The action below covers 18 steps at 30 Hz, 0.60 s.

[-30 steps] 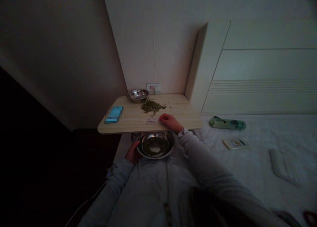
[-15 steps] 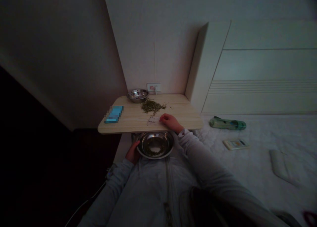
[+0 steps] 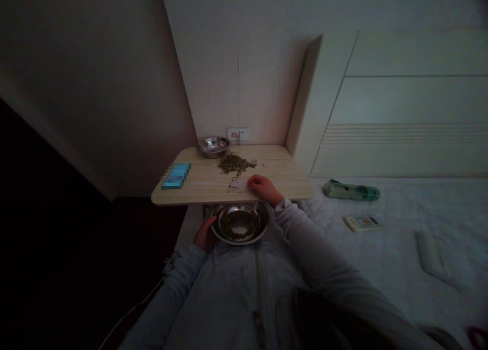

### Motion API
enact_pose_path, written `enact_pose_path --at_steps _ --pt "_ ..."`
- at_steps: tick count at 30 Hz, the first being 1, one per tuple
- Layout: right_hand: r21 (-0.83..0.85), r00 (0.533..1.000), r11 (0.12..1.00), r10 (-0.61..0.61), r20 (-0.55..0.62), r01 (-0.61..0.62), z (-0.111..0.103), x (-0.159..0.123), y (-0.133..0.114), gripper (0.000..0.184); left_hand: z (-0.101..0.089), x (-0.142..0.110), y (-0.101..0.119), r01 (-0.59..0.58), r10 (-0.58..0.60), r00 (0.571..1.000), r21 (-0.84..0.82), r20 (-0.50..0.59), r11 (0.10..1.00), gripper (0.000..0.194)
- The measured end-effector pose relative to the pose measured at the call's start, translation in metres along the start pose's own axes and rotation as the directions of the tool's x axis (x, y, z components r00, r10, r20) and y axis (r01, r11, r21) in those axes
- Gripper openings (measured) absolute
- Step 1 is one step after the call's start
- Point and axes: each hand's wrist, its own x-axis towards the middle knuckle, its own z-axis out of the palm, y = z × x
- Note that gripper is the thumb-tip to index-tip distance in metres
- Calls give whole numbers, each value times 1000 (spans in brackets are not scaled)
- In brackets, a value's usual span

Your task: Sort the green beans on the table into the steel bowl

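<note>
While your left hand [image 3: 205, 235] grips the bowl [image 3: 239, 211] below the tabletop's [image 3: 206, 181] front edge, your right hand [image 3: 266, 188] curls its fingers [image 3: 252, 180] beside a pale scrap [image 3: 236, 186], pinch unclear; sorting the grains [image 3: 233, 163] behind seems underway, needing a steady bowl.

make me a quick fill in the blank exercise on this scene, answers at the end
Of the ____ steel bowls in view, the left hand holds the nearer bowl.
In the picture, the right hand is ____, not lower, than the left hand.
The green bottle lies to the ____ of the wooden table.
Missing words: two; higher; right.
</note>
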Motion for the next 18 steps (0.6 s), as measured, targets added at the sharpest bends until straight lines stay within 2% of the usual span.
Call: enact_pose_path --at_steps 7,14,18 --pt "20 1000 1000 1 7 -1 -1 0 1 13 -4 4 -2 20 -20 1000 9 -16 1000 13" --pt "28 1000 1000 7 8 -7 -1 1 4 13 -9 7 -4 -28 27 998 26 51 999 17" --pt "49 1000 999 15 12 -15 -1 0 2 13 -9 7 -4 -4 4 1000 11 23 1000 14"
